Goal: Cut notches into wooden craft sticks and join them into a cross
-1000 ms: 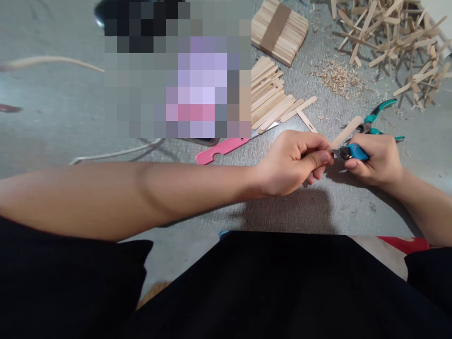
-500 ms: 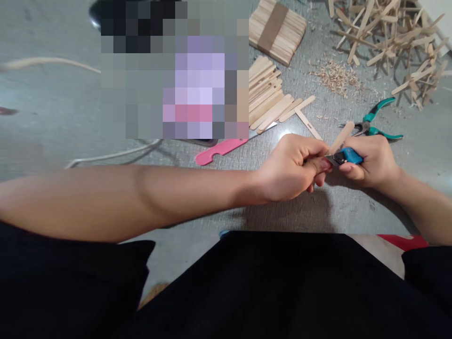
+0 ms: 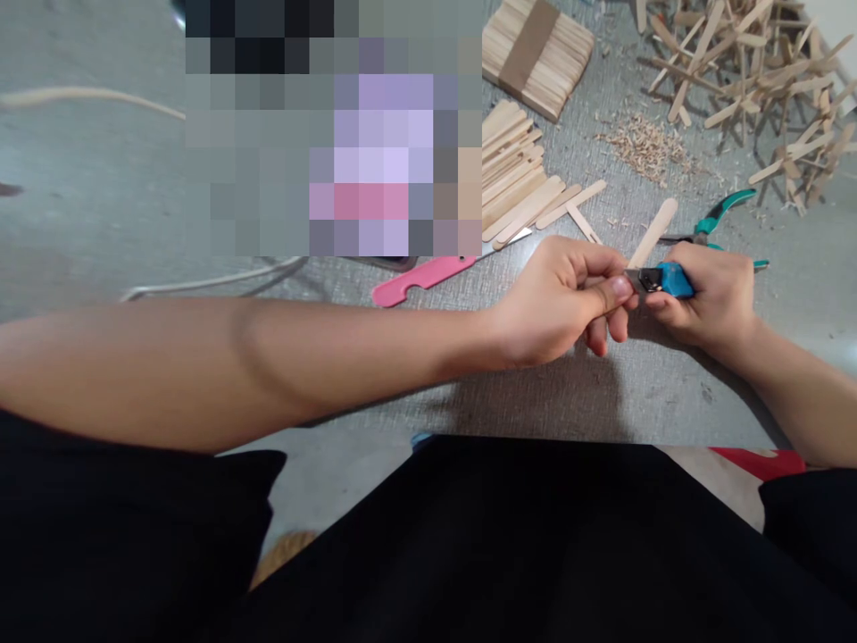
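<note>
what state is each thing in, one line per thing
left hand, pinching
wooden stick, held, slanted
right hand, gripping
blue cutter, held, blade exposed
pink knife, lying, blade exposed
green-handled pliers, lying, handles spread, partly hidden
stick bundle, banded
loose sticks, roughly side by side
shavings, scattered in a patch
stick pile, jumbled

On the grey counter (image 3: 810, 299), clockwise about the view's centre: towards nine, a pale cable (image 3: 194, 288); just off centre at twelve, a pink-handled knife (image 3: 428, 277), blade out; at one, a row of flat sticks (image 3: 519, 187), then a brown-banded bundle (image 3: 559, 67); at two, wood shavings (image 3: 646, 147), with a jumbled stick heap (image 3: 736, 85) farther out; between two and three, teal-handled pliers (image 3: 727, 211), partly hidden.
</note>
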Motion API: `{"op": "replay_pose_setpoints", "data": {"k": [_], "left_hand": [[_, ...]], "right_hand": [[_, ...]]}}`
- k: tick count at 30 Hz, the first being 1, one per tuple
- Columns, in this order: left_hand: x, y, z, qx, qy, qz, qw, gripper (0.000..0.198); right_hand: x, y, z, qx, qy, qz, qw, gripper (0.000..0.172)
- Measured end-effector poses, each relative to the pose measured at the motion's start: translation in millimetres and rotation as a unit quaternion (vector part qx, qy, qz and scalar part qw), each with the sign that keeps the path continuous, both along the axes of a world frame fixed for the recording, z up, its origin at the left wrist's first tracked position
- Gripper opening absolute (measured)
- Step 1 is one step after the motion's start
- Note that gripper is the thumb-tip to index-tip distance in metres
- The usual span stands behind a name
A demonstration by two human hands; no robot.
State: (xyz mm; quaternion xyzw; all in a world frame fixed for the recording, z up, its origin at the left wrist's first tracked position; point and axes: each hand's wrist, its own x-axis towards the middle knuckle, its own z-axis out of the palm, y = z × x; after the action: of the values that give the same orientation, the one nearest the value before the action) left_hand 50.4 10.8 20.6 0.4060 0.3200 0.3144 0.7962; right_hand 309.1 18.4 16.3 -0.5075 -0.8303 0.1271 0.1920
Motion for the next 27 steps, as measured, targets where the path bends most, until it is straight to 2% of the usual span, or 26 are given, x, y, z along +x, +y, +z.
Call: {"op": "replay_pose_setpoints", "data": {"k": [15, 19, 24, 27], "left_hand": [[-2, -1, -6.3, 0.054, -0.006, -0.014, 0.998, 0.035], [-5, -3, 0.2, 0.086, 0.025, -0.022, 0.996, 0.03], [-10, 1, 12.2, 0.151, 0.078, -0.075, 0.983, 0.04], [-11, 4, 13.3, 0.179, 0.082, -0.079, 0.977, 0.04]], "right_hand": [[4, -2, 7.3, -0.052, 0.025, 0.016, 0.998, 0.092], [2, -5, 14.1, -0.086, 0.044, 0.048, 0.994, 0.088], [-3, -5, 25.8, -0.16, 0.055, 0.083, 0.982, 0.091], [-5, -2, 30.3, -0.193, 0.077, 0.118, 0.971, 0.09]]}}
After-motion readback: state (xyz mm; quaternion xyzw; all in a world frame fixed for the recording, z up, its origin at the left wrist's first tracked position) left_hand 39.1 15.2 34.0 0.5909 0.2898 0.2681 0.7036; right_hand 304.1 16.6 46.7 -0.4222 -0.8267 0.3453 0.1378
